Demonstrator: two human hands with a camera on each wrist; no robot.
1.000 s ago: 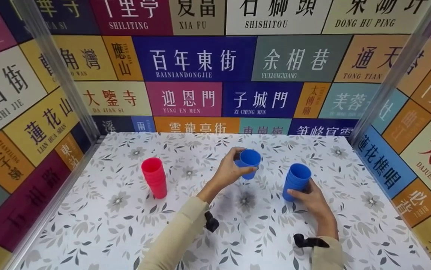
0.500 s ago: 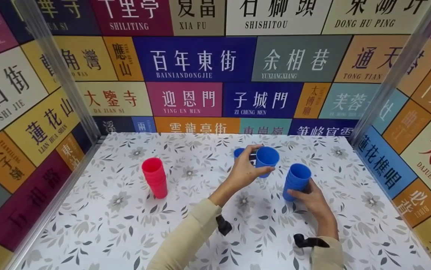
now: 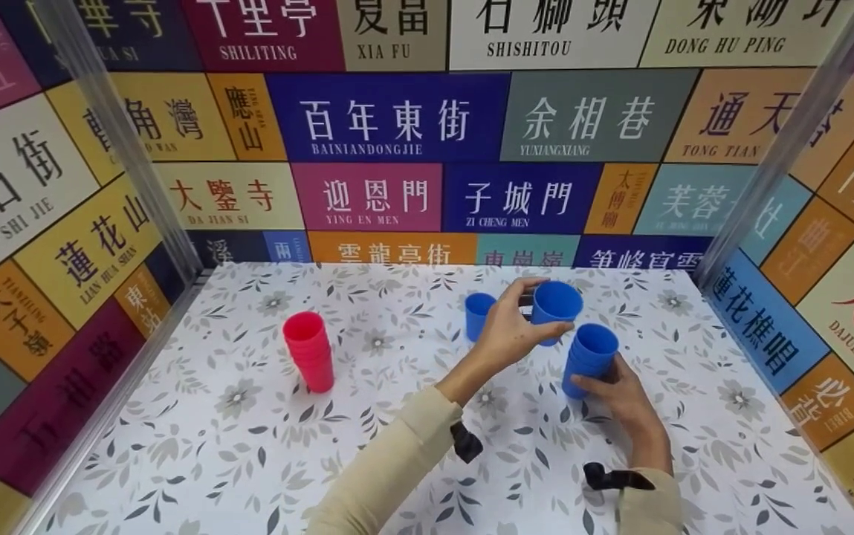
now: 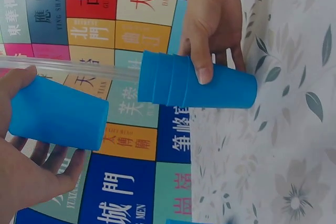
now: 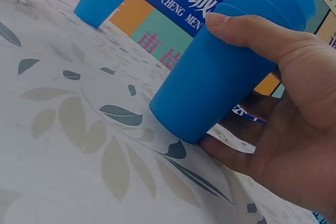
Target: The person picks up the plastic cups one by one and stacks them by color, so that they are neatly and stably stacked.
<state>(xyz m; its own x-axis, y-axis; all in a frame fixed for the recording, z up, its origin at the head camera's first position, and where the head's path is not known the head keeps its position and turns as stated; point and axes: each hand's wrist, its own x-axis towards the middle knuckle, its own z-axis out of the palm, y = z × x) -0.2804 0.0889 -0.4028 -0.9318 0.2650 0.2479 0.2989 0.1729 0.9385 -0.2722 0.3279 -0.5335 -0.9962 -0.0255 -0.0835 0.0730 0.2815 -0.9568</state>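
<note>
My left hand [image 3: 507, 331] grips a single blue cup [image 3: 557, 303], mouth up and raised off the table, just left of a nested stack. My right hand [image 3: 616, 388] holds this stack of blue cups [image 3: 589, 362] around its lower part, thumb across the front. In the right wrist view the stack [image 5: 210, 72] stands upright with its base on the tablecloth. Behind my left hand another blue cup [image 3: 479, 318] stands on the table, partly hidden by the hand. The left wrist view has the held cup [image 4: 60, 113] apart from the stack [image 4: 210, 85].
A nested stack of red cups [image 3: 309, 353] stands on the left side of the table. White cloth with a leaf pattern [image 3: 211, 446] covers the tabletop. Panels with coloured signs [image 3: 397, 119] enclose the back and both sides.
My left hand has moved right with its blue cup, towards the stack. Another blue cup has come into view standing behind it. My right hand and its stack have stayed in place.
</note>
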